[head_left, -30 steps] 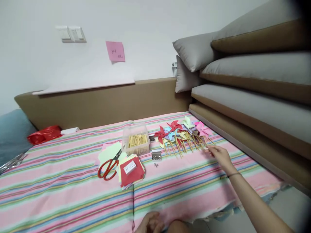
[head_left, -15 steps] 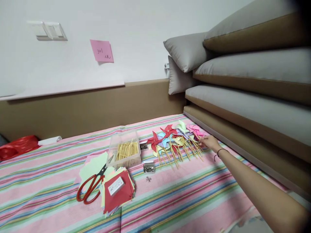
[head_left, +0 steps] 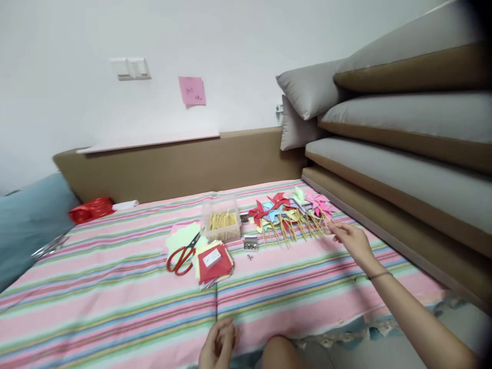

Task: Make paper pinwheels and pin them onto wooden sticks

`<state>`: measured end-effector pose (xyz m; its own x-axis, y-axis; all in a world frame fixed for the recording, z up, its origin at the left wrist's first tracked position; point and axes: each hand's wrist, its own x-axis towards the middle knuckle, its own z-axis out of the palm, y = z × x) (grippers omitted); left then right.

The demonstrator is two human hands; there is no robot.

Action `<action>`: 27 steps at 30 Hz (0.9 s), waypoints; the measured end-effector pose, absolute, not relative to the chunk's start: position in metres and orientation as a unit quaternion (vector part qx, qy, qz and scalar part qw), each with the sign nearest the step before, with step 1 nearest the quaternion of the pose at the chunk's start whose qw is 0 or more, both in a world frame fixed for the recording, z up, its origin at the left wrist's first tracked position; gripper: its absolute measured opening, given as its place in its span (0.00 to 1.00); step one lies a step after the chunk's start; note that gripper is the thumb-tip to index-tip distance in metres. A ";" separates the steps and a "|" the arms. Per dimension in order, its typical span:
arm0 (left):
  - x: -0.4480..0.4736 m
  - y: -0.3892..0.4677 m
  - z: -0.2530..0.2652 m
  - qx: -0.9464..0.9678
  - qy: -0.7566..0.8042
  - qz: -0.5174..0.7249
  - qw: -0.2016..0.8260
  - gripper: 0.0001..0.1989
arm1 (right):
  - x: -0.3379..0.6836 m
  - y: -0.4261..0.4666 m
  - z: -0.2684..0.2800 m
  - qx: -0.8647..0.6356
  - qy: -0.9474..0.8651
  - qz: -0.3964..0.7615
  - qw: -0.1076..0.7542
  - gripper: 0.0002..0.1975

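A row of paper pinwheels on wooden sticks lies on the striped cloth, with red (head_left: 279,201), pale green and pink ones among them. My right hand (head_left: 351,242) is at the right end of the row. Its fingertips are closed on the stick of the pink pinwheel (head_left: 318,202), whose head rests against the others. My left hand (head_left: 219,344) is low in the view near the cloth's front edge, fingers loosely curled with a gap inside and nothing visible in them.
Left of the pinwheels stand a clear plastic box (head_left: 205,233) of wooden sticks and a small box of metal pins (head_left: 251,244). Red-handled scissors (head_left: 180,260) lie beside stacked coloured paper (head_left: 223,270). Grey cushions (head_left: 403,118) are piled at right.
My right hand has drawn back slightly toward me from the pinwheel heads, with the pink one's stick at its fingers. My left hand has come into view at the bottom. The camera view has shifted.
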<state>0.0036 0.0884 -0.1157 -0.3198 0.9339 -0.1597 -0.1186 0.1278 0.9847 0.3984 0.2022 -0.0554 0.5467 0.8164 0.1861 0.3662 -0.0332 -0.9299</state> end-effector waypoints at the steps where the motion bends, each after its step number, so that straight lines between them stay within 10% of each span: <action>1: -0.002 0.087 -0.111 0.353 0.587 0.565 0.459 0.27 | 0.377 0.191 -0.059 -0.674 -0.445 0.225 0.545 0.20; 15: -0.054 0.191 -0.072 0.679 0.595 0.411 0.129 0.15 | 0.123 0.196 -0.093 -0.539 -0.549 0.378 0.515 0.11; 27: -0.050 0.239 -0.089 0.709 0.654 0.242 0.109 0.13 | 0.097 0.231 -0.115 -0.602 -0.517 0.349 0.499 0.10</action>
<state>-0.0502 0.2386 -0.0892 0.0286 0.9791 0.2012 0.8740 -0.1222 0.4703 0.0974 0.2314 -0.1150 0.2231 0.9701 0.0958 0.2741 0.0319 -0.9612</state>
